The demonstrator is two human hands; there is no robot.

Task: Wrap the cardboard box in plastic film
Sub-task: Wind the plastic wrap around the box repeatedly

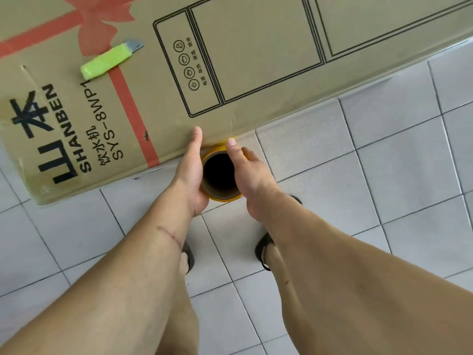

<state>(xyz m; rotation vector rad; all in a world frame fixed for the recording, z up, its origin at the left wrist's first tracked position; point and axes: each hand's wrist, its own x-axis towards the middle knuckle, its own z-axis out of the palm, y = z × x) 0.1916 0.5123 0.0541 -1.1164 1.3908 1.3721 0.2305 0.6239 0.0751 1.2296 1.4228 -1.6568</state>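
A long brown cardboard box [230, 60] lies flat on the tiled floor, printed with a red ribbon, black line drawings and the word SHANBEN. Upright against its near side stands a yellowish film roll [225, 197] with a dark hollow cardboard core. My left hand [190, 172] grips the roll's left side, thumb stretched up onto the box edge. My right hand [249, 175] holds the right side, thumb along the core's rim and fingers curled round the outside. The roll's lower length is hidden below its top end.
A neon-yellow utility knife [107, 61] with a grey tip lies on the box's top near the red bow. White floor tiles [384, 175] spread to the right and behind me. My two sandalled feet [263, 249] stand just below the roll.
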